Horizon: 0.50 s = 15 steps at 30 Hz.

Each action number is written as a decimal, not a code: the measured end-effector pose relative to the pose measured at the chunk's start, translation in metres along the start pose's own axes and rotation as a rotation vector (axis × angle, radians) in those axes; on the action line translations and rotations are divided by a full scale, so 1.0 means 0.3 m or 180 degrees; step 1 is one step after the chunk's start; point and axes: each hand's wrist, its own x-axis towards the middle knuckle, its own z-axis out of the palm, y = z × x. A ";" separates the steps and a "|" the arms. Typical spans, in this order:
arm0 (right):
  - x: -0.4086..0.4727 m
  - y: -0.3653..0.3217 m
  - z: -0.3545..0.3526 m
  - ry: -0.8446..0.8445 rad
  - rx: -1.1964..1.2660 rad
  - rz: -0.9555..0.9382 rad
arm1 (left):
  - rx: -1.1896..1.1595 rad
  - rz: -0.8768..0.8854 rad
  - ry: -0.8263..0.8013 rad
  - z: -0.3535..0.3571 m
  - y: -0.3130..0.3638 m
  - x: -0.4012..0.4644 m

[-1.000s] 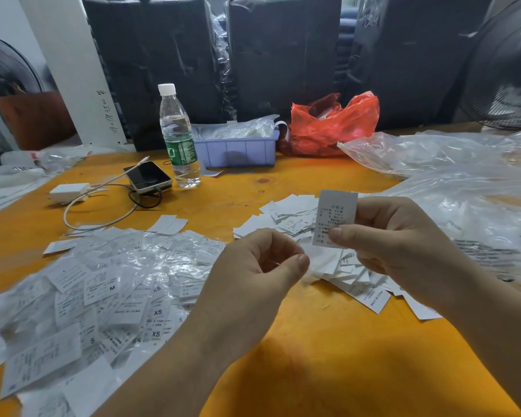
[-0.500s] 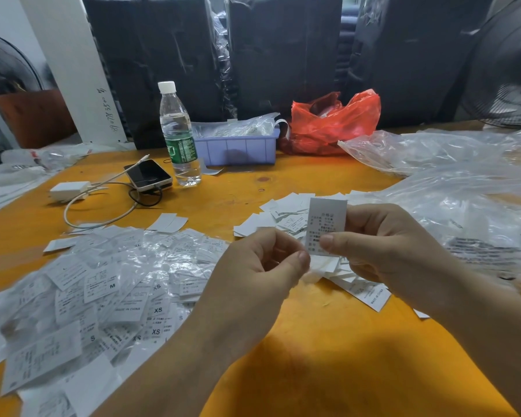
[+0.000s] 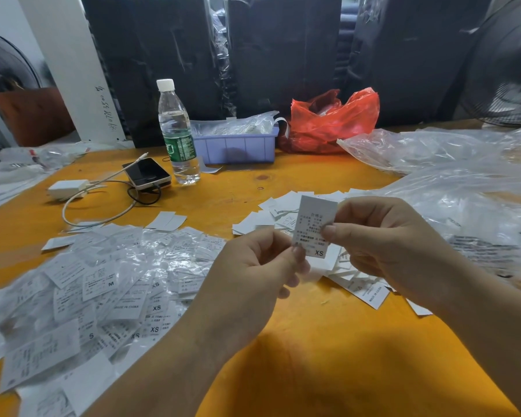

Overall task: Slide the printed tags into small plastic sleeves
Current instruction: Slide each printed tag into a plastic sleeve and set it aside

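Observation:
A white printed tag (image 3: 312, 222) marked XS stands upright between my hands above the orange table (image 3: 328, 350). My right hand (image 3: 382, 245) pinches its right edge between thumb and fingers. My left hand (image 3: 253, 275) pinches something thin at the tag's lower left corner; a clear sleeve cannot be made out there. Loose bare tags (image 3: 286, 212) lie in a pile behind and under my hands. To the left spreads a heap of tags in clear plastic sleeves (image 3: 103, 290).
A water bottle (image 3: 178, 133), a phone (image 3: 146, 176) with a white cable and charger (image 3: 68, 188), a purple bin (image 3: 235, 145) and a red bag (image 3: 331, 121) stand at the back. Large clear plastic bags (image 3: 463, 182) cover the right side. A fan (image 3: 506, 70) stands far right.
My right hand has brought the tag down and left until it meets my left hand's fingertips. My left hand has stayed in place.

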 end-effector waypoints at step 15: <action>0.003 0.010 0.003 -0.0190 -0.0156 0.0086 | -0.0345 -0.0217 0.0210 -0.007 0.004 0.008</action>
